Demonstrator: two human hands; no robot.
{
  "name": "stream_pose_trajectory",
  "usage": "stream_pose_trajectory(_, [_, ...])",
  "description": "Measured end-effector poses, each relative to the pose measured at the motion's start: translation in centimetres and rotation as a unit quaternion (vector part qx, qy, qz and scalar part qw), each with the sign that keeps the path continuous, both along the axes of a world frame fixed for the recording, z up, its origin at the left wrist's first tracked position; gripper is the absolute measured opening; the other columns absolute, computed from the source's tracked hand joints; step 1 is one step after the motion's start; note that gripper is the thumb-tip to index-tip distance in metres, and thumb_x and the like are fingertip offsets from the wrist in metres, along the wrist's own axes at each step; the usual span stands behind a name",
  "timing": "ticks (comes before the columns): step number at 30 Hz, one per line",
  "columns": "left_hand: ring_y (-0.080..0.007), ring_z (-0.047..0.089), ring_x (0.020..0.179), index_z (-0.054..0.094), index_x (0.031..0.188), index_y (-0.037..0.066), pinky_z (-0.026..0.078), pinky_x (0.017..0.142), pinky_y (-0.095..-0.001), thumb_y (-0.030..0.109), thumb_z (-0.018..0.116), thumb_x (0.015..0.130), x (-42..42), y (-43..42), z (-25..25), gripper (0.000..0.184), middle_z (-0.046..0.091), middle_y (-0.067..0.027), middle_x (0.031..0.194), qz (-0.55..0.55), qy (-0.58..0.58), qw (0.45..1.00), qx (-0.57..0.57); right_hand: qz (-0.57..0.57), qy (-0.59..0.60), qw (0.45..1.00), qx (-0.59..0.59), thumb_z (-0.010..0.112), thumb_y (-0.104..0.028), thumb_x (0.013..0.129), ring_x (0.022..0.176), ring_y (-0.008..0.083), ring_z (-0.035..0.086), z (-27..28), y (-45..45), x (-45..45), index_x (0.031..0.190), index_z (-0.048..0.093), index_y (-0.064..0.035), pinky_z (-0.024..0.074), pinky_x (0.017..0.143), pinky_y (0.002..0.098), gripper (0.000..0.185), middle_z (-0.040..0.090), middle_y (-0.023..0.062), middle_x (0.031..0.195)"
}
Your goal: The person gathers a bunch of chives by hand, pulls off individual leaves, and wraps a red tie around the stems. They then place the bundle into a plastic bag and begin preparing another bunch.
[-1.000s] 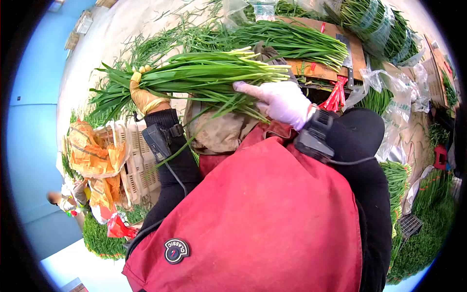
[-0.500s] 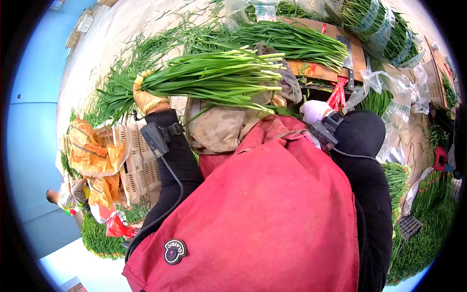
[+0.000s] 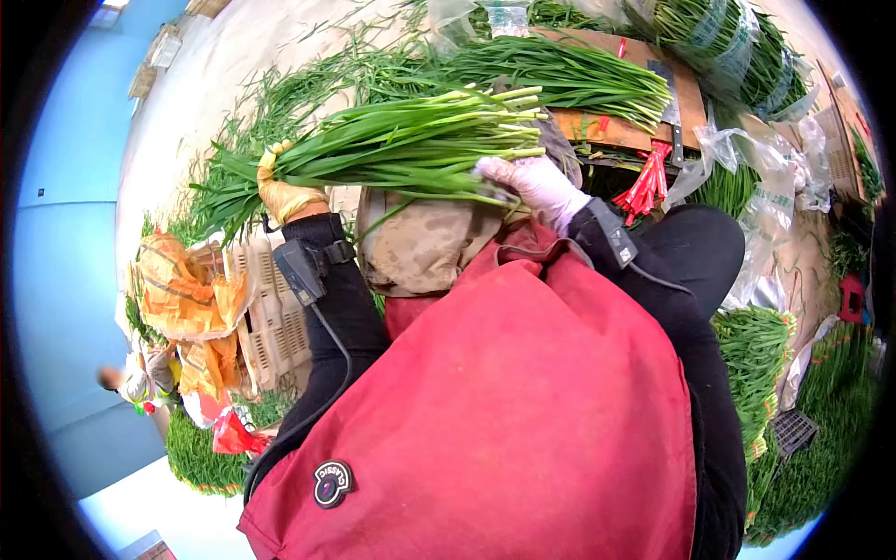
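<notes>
A bunch of garlic chives point(image 3: 401, 140) lies sideways across in front of me, pale stem ends to the right and green leaf tips to the left. My left hand point(image 3: 285, 191), in a yellowish glove, is closed around the leafy end. At the lower stem ends is my right hand point(image 3: 537, 187), in a white glove, with its fingers closed on some stems; the fingertips are partly hidden and blurred. Beyond the bunch, more chives point(image 3: 569, 79) rest on a brown board point(image 3: 607, 131), beside a knife point(image 3: 674, 121).
Red ties point(image 3: 646, 182) hang at the board's near edge. Plastic-wrapped chives point(image 3: 723, 47) stand at the back right. Loose leaves point(image 3: 308, 93) litter the floor. To the left are a plastic crate point(image 3: 277, 308), an orange sack point(image 3: 182, 289) and another person point(image 3: 145, 378). Bundled chives point(image 3: 821, 439) fill the right.
My right hand has moved left, from beside my knee to the stem ends, and closed on them. My left hand keeps its hold on the bunch, almost unmoved.
</notes>
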State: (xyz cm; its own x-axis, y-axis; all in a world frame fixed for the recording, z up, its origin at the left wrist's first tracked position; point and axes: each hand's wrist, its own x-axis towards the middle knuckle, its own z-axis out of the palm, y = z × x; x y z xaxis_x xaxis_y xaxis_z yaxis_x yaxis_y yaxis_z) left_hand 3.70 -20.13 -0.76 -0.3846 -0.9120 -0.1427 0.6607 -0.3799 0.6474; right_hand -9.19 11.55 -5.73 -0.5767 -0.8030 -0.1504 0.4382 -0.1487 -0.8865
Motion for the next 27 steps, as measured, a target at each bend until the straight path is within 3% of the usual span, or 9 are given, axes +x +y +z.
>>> stream_pose_trajectory(3, [-0.025,0.064,0.079,0.063,0.081,0.004,0.054,0.082,-0.0443,0.01,0.064,0.073,0.1,0.0,-0.3,0.01,0.067,-0.012,0.083,-0.013,0.017,1.0,-0.002,0.07,-0.019,0.987,0.143,0.061,-0.031,0.091,0.047,0.0028,0.047,0.4,2.3,-1.2,0.084,0.065,-0.0053,0.0355,0.045,0.0178,0.027,0.064,-0.0011,0.066])
stream_pose_trajectory(10, [-0.0268,0.064,0.08,0.062,0.08,0.004,0.054,0.082,-0.047,0.011,0.063,0.072,0.1,-0.1,-0.8,0.011,0.067,-0.012,0.085,-0.001,0.011,1.0,0.028,-0.063,0.036,0.969,0.237,0.057,-0.029,0.091,0.05,0.0035,0.049,-2.8,11.1,-5.7,0.078,0.063,-0.0046,0.0351,0.044,0.018,0.029,0.064,0.0026,0.067])
stream_pose_trajectory(13, [-0.0278,0.064,0.08,0.062,0.081,0.004,0.054,0.082,-0.0475,0.012,0.063,0.071,0.3,-0.5,-1.2,0.012,0.067,-0.0124,0.086,0.003,0.008,1.0,0.029,0.021,0.17,0.888,0.426,0.058,-0.027,0.089,0.057,0.0142,0.058,-5.6,15.6,-7.9,0.081,0.067,-0.0014,0.0436,0.051,0.0269,0.028,0.063,0.0066,0.064])
stream_pose_trajectory(14, [-0.028,0.064,0.08,0.062,0.08,0.004,0.054,0.082,-0.0475,0.012,0.063,0.071,0.4,-0.4,-1.2,0.012,0.067,-0.0125,0.086,0.009,0.005,0.999,0.035,0.075,0.348,0.799,0.484,0.063,-0.024,0.084,0.071,0.0268,0.064,-6.2,16.8,-8.0,0.089,0.066,-0.0013,0.05,0.064,0.0351,0.024,0.065,0.0126,0.071])
stream_pose_trajectory(15, [-0.0281,0.064,0.08,0.062,0.08,0.004,0.054,0.082,-0.0476,0.012,0.063,0.071,0.4,0.0,-0.9,0.012,0.067,-0.0126,0.086,0.013,0.002,0.999,0.04,0.056,0.469,0.79,0.391,0.067,-0.022,0.078,0.087,0.0331,0.065,-8.2,17.7,-7.9,0.102,0.066,-0.0022,0.0502,0.079,0.0381,0.031,0.066,0.0176,0.088])
stream_pose_trajectory(18, [-0.0285,0.064,0.081,0.062,0.08,0.004,0.054,0.083,-0.0485,0.012,0.063,0.071,0.5,-1.2,-2.2,0.012,0.067,-0.0123,0.086,0.008,-0.001,1.0,0.028,0.05,0.436,0.85,0.29,0.07,-0.027,0.077,0.1,0.0306,0.062,-1.5,12.9,-4.9,0.118,0.061,-0.0024,0.0477,0.089,0.0356,0.048,0.065,0.0193,0.107])
stream_pose_trajectory(21, [-0.0301,0.063,0.083,0.062,0.08,0.005,0.053,0.082,-0.0507,0.013,0.063,0.07,0.4,-1.1,-1.9,0.014,0.067,-0.0122,0.088,0.008,-0.008,1.0,0.017,0.099,0.294,0.917,0.252,0.07,-0.048,0.08,0.089,0.0254,0.064,0.1,7.6,-2.2,0.112,0.065,-0.0003,0.0492,0.081,0.0327,0.057,0.067,0.0167,0.096])
stream_pose_trajectory(22, [-0.0304,0.063,0.084,0.062,0.08,0.004,0.053,0.082,-0.0509,0.013,0.064,0.07,0.4,-0.6,-1.6,0.014,0.067,-0.0124,0.089,0.0,-0.005,1.0,0.02,0.141,0.342,0.88,0.297,0.072,-0.048,0.078,0.085,0.024,0.065,1.4,5.7,-1.8,0.103,0.066,0.0006,0.0495,0.077,0.0325,0.055,0.067,0.0178,0.091])
stream_pose_trajectory(27, [-0.0304,0.063,0.084,0.063,0.081,0.004,0.052,0.083,-0.0498,0.013,0.064,0.069,0.5,-0.9,-2.0,0.015,0.067,-0.0131,0.089,0.02,0.002,1.0,0.022,0.169,0.31,0.896,0.268,0.073,-0.036,0.073,0.061,0.0243,0.063,-0.5,3.3,-0.6,0.082,0.068,-0.0003,0.0491,0.06,0.0368,0.037,0.065,0.0133,0.067])
